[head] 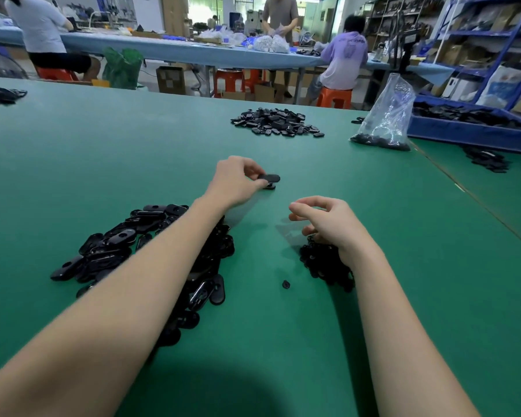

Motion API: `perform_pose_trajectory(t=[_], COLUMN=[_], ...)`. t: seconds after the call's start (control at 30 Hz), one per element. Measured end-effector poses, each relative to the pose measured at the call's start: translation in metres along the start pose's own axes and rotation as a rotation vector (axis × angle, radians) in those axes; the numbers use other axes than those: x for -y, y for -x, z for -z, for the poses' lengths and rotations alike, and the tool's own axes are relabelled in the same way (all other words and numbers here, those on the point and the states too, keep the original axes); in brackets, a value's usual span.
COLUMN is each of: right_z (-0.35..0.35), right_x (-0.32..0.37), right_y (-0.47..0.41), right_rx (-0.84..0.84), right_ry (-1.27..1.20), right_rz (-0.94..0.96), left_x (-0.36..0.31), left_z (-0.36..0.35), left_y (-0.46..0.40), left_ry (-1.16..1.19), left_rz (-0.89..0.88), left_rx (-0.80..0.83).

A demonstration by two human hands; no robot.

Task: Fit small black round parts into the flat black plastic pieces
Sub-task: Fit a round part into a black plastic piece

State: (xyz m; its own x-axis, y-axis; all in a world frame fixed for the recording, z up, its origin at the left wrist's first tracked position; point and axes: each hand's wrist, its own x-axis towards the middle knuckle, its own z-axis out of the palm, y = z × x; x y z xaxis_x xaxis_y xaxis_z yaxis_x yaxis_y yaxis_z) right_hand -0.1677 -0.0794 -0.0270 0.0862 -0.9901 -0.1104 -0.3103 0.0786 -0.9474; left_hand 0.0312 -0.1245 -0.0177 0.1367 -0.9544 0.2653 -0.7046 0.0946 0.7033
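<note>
Near the middle of the frame we see the left hand [238, 179] pinching a flat black piece [269, 177] between thumb and fingertips, just above the green table [103, 152]; something dark sits right under it, perhaps a second piece, though the blur keeps us from telling. Lower and to the right, the right hand [328, 227] rests on a pile of small round parts [322, 263] with its fingers loosely curled, and we cannot tell whether it holds one. A single round part [286, 284] lies alone just left of that pile. Under the left forearm, at lower left, spreads a heap of flat pieces [118, 245]. Another heap [275, 121] lies toward the upper middle, a clear plastic bag [387, 115] at upper right, a blue tray [469, 130] beside it.
</note>
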Motion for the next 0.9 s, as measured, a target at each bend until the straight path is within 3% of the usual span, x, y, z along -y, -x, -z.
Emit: perform_pose_trajectory(t=[0.2,0.33,0.6,0.77,0.9], right_z=[-0.005,-0.006,-0.013,-0.03,-0.05], right_x=[-0.002,-0.003,-0.004,-0.001,0.002], right_y=[-0.002,-0.004,-0.004,-0.005,0.0], right_rx=[0.044,0.038,0.059,0.08,0.195], right_ry=[0.032,0.038,0.116,0.341,0.522], right_rz=[0.019,0.036,0.093,0.194,0.296], left_x=[0.008,0.018,0.017,0.016,0.007], left_z=[-0.012,-0.02,-0.004,0.015,0.021], left_y=[-0.046,-0.052,-0.035,0.02,0.047], left_ry=[-0.086,-0.149,0.003,0.142,0.185], left_rz=[0.197,0.236,0.173,0.088,0.0], left_rx=[0.079,0.076,0.105,0.087,0.095])
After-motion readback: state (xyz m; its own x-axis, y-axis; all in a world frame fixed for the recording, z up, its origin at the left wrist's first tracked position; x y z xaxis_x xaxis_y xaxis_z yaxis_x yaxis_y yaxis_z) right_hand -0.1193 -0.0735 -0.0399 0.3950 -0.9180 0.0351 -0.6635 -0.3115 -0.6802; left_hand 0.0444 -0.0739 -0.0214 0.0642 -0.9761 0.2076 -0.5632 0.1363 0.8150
